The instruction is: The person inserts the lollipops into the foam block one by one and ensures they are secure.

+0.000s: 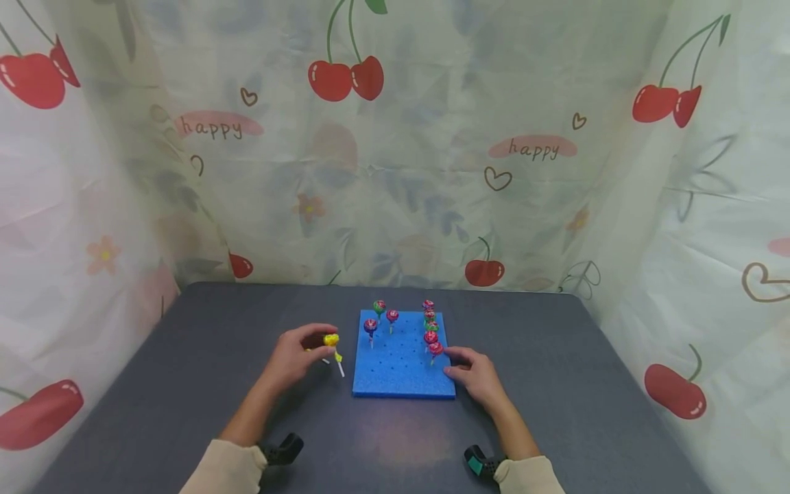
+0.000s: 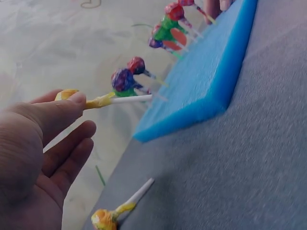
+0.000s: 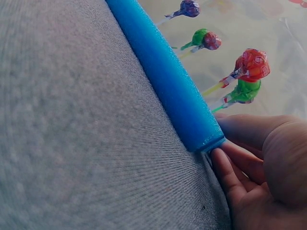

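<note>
A yellow-wrapped lollipop (image 1: 331, 339) is pinched between the thumb and index finger of my left hand (image 1: 299, 357), just left of the board. Its white stick (image 2: 132, 99) points toward the blue foam board (image 1: 402, 379). Beneath that hand a second yellow lollipop (image 2: 103, 219) lies on the table. My right hand (image 1: 476, 374) grips the board's right edge, seen at the near corner in the right wrist view. Three lollipops, one of them purple (image 1: 370, 326), stand upright at the board's back left. A column of several, including a red one (image 1: 435, 348), lines its right side.
Small holes dot the board's top. Around it stretches a dark grey tabletop (image 1: 395, 439). A curtain (image 1: 407, 171) printed with cherries hangs behind and on both sides. Each wrist bears a black strapped device (image 1: 284, 449).
</note>
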Available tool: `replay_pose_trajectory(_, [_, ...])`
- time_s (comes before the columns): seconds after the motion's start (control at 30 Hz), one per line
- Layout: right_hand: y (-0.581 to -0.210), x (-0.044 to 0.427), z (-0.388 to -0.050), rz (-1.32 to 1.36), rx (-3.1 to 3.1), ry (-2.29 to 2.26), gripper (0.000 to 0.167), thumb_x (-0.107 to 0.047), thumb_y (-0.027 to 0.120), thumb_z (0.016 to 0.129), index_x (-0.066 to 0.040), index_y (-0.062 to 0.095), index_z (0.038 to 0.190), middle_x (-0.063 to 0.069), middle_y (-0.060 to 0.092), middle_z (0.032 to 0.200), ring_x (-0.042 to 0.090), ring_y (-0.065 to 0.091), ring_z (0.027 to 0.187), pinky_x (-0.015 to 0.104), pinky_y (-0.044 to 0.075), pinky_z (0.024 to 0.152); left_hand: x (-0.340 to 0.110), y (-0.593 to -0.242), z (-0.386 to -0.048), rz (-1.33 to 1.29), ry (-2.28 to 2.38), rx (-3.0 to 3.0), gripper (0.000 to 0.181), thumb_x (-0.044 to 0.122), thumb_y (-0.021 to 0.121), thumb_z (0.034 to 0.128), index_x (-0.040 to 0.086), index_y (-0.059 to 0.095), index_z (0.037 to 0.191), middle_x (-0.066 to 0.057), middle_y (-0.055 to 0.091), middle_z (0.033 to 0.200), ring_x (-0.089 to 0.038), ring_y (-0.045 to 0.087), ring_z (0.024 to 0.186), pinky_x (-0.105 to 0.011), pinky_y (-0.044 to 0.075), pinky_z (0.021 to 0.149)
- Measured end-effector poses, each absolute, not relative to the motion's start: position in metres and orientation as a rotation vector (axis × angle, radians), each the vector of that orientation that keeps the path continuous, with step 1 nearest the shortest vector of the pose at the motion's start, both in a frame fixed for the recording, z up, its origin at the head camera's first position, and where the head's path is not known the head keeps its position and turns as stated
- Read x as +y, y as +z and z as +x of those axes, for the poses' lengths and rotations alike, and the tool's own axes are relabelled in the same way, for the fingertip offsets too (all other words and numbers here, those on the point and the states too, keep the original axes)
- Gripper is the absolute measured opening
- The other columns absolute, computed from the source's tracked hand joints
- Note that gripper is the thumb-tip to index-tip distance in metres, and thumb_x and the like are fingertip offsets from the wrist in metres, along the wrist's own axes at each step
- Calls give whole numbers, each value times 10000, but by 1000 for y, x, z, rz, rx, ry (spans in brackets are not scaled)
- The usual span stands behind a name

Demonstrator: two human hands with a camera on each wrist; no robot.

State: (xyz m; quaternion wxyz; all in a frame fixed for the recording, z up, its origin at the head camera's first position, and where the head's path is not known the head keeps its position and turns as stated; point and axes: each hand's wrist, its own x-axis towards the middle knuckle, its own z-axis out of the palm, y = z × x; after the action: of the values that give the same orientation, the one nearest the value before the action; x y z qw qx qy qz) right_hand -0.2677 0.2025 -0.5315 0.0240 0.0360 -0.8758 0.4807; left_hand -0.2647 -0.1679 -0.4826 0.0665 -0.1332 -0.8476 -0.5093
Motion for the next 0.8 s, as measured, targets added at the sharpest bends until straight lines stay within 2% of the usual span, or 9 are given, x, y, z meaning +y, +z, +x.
replay_pose_trajectory(0.27, [-532,203,-268,111,-2710,1494,350,-90,719,884,-125,667,1229,82,629,1226,274,594,1111,447,483,924,-154,-484,-261,-395,-1559,-2477,294,95,730,876,145,672,1160,-25,664,1103,-204,632,996,-360,525,852])
replay_pose_trajectory(0.8, [-534,203,-270,97,-2723,1478,352,-113,717,889,-132,663,1237,76,627,1234,268,591,1118,450,479,928,-124,-500,-259,-417,-1580,-2311,269,67,726,874,142,670,1126,6,635,1109,-164,610,1042,-389,494,916])
